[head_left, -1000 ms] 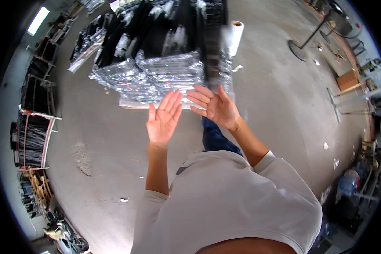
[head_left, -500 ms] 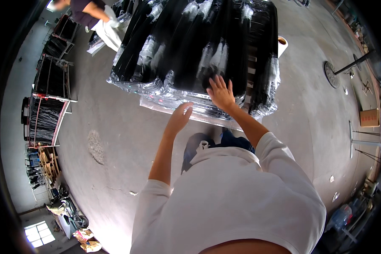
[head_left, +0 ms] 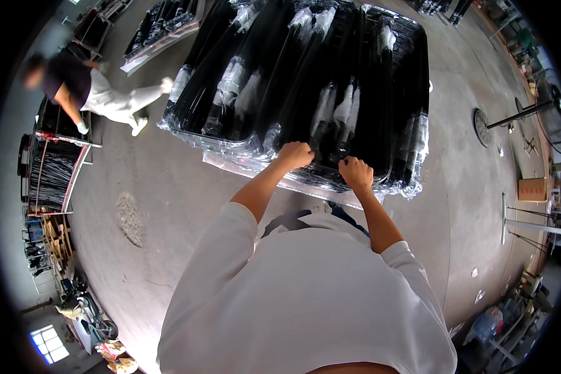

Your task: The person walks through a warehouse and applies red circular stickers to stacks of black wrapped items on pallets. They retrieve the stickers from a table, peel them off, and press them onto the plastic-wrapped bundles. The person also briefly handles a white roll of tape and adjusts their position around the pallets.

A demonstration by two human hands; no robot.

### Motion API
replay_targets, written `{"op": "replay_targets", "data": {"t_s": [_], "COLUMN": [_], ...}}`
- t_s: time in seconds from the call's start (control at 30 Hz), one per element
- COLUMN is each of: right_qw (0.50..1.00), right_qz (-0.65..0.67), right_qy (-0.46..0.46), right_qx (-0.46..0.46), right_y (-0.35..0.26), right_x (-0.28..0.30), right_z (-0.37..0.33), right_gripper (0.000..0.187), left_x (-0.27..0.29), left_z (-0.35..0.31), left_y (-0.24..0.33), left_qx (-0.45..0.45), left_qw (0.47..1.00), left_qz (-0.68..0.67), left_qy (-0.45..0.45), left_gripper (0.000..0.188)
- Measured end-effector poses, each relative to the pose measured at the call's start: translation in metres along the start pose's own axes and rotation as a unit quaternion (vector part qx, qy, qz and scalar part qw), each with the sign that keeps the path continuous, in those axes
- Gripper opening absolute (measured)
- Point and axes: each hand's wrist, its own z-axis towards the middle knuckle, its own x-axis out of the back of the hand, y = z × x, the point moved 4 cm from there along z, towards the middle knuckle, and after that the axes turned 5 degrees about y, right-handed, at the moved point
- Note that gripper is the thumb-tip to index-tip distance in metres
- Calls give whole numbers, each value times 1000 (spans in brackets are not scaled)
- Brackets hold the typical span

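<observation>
A stack of long black tubular frames (head_left: 280, 81) lies in front of me, its parts sleeved in crinkled clear plastic wrap (head_left: 230, 81). My left hand (head_left: 297, 156) is closed on the near end of a black frame, at the stack's front edge. Just to its right, my right hand (head_left: 356, 173) has its fingers curled over the same near edge. Both sets of fingertips are partly hidden, so how far they wrap around the frame does not show. Underneath, a pale wrapped base (head_left: 318, 188) sticks out toward my legs.
A co-worker (head_left: 84, 90) strides beside loaded racks (head_left: 50, 168) on the left. Another wrapped stack (head_left: 162, 28) lies at the far left. At right are a pedestal fan's round base (head_left: 482, 127), a cardboard box (head_left: 532, 189) and a metal stand (head_left: 530, 227). Pale debris (head_left: 129, 218) marks the floor.
Both hands have gone from open to closed on the frame's near edge; the right hand came back from lying flat on the stack. The co-worker moved left, away from the stack, to the racks.
</observation>
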Motion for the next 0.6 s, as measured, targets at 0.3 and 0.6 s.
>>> {"op": "replay_targets", "data": {"t_s": [0.3,0.6], "right_qw": [999,889], "right_qz": [-11,450], "right_qy": [-16,14], "right_qx": [-47,82], "right_y": [4,-89], "right_x": [-1,141], "right_z": [4,1], "right_gripper": [27,19], "left_x": [9,3], "left_z": [-3,-3], "left_y": [1,-8], "left_qx": [35,19], "left_qw": [990,988], "left_qz": [-100,-92], "left_qy": [92,121], "left_gripper": [22,22]}}
